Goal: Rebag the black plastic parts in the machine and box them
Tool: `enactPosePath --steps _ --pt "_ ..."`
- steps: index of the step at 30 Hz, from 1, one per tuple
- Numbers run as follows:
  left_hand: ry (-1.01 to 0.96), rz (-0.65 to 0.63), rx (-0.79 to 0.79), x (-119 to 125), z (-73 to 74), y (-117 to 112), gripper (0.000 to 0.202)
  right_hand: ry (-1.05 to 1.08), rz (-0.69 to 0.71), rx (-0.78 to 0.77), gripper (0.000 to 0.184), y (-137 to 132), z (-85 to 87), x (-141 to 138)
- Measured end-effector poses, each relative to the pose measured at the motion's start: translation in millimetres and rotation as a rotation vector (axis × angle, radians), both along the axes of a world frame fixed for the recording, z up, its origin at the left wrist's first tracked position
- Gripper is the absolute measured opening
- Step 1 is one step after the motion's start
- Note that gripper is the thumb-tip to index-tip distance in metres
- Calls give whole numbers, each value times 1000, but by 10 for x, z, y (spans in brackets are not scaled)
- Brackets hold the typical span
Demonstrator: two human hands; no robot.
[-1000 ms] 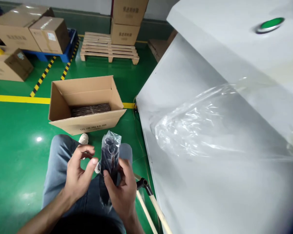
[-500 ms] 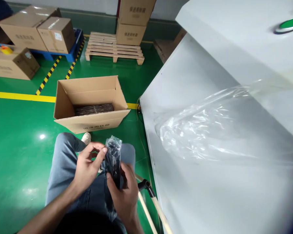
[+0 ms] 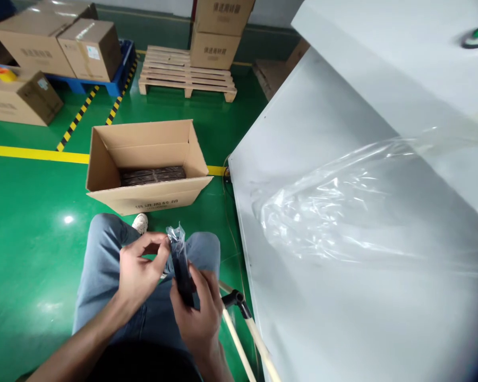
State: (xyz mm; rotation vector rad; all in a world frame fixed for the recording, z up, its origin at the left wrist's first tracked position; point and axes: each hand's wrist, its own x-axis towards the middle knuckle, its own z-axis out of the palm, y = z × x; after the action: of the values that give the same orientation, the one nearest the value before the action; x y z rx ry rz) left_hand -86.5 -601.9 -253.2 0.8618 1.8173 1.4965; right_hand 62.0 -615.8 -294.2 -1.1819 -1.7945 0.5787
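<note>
A long dark part in a clear plastic bag (image 3: 180, 265) stands tilted above my lap, its crinkled bag end pointing up and away. My right hand (image 3: 199, 307) is wrapped round its lower half, thumb on one side and fingers on the other. Thumb and forefinger of my left hand (image 3: 143, 265) pinch the edge of the bag near the top. What the dark part is, I cannot make out. Beyond my knees an open cardboard box (image 3: 151, 199) stands on the floor, with dark wrapped pieces (image 3: 153, 175) lying at its bottom.
To the right rises a large light-grey machine panel (image 3: 322, 318) with clear plastic film (image 3: 322, 212) on it. A frame of pale tubes with a black joint (image 3: 235, 300) stands beside my right leg. Farther off are a wooden pallet (image 3: 171, 71), stacked boxes (image 3: 217, 50) and a blue pallet (image 3: 123, 74).
My right hand has turned the bagged dark part so its narrower side shows, and its top has shifted slightly left. My left hand keeps its pinch at the bag's edge.
</note>
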Motion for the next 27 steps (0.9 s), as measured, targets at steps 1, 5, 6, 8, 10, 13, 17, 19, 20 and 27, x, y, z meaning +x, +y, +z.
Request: enactPosePath --steps 1,5,6,8,10,13,17,19,20,27 --pt "1 4 -5 -5 -5 5 12 -3 -4 9 45 -2 -9 -5" --pt "-20 32 -32 -20 -18 27 8 19 2 -19 45 -4 -2 -10" --pt "-33 41 -37 -24 -15 33 8 34 4 -43 44 -3 17 -6" --pt "-76 56 -41 -41 -2 50 10 71 5 -129 38 7 76 10" --pt "-134 60 -45 -74 15 74 12 118 5 -256 31 26 151 31" --pt "-254 37 -59 -154 26 121 12 210 51 -436 27 74 249 63" --pt "-494 -7 -52 -253 8 149 17 307 87 -559 25 139 274 106" --pt "-559 -24 -28 -258 -11 122 25 345 53 -596 24 159 249 116" --pt "-555 -35 -23 -239 -24 96 31 364 27 -611 25 166 233 115" --pt "-170 -248 -182 249 -225 -162 34 396 -203 -635 37 153 112 0"
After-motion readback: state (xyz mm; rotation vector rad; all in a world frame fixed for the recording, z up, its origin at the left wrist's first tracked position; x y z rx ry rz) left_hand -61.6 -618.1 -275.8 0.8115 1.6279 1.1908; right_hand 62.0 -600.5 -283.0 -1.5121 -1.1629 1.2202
